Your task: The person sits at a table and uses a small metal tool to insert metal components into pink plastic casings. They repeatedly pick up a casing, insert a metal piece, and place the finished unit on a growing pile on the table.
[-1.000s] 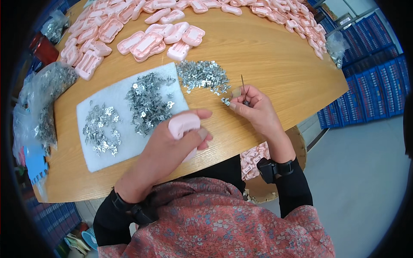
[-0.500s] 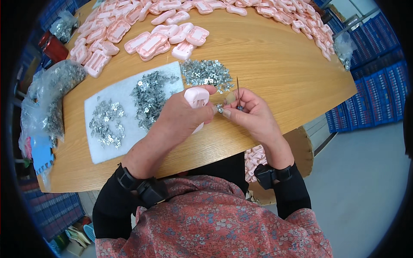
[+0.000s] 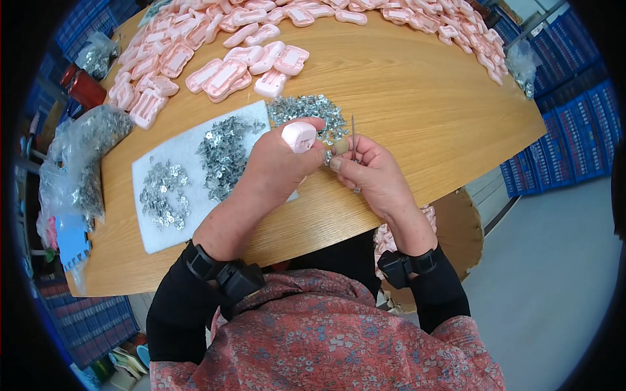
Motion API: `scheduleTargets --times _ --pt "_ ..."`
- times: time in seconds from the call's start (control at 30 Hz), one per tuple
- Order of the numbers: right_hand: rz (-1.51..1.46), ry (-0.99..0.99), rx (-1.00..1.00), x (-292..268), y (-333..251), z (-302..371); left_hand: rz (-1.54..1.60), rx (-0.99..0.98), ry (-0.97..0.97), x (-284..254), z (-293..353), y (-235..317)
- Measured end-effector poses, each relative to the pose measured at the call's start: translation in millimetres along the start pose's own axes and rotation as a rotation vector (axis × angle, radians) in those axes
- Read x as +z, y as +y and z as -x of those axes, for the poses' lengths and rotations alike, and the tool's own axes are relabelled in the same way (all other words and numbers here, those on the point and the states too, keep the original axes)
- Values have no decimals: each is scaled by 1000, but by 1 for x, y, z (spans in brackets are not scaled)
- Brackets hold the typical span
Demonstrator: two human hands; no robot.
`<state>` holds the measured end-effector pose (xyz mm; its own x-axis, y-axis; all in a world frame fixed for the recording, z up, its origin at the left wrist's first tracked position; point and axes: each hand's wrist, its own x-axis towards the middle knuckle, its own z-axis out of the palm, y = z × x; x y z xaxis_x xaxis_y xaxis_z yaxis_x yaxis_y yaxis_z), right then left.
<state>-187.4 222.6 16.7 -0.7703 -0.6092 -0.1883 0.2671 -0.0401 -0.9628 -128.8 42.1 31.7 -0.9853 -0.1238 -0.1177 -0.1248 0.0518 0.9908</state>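
**A small-parts assembly workshop**

This is a hand-assembly work floor, not a home. A rounded wooden tabletop (image 3: 417, 98) carries dozens of identical pink plastic housings (image 3: 225, 75) in heaps, and loose piles of small metal clips (image 3: 225, 153) lie on a white foam mat (image 3: 153, 221). Clear bags of more metal parts (image 3: 81, 156) sit at the edge. Stacked blue plastic crates (image 3: 561, 143) line a bare grey floor (image 3: 554, 287).

Clips (image 3: 225, 153) on mat (image 3: 163, 221) — casings (image 3: 228, 72) behind.

Black long sleeves, a black strapped device on each wrist, reddish floral-patterned garment over the torso
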Motion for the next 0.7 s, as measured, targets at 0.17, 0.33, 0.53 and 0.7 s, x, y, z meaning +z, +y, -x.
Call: scheduleTargets --times 0.17,0.33,0.53,0.7 --pt "-19 -14 -21 -3 2 0 38 -61 -40 4 -3 4" --pt "-102 25 -49 -1 2 3 74 -100 -58 1 3 6" --pt "57 -7 -94 -7 -2 6 241 -138 -38 0 11 10" --pt "86 -2 -123 -3 -6 10 303 -202 -83 -5 19 9"
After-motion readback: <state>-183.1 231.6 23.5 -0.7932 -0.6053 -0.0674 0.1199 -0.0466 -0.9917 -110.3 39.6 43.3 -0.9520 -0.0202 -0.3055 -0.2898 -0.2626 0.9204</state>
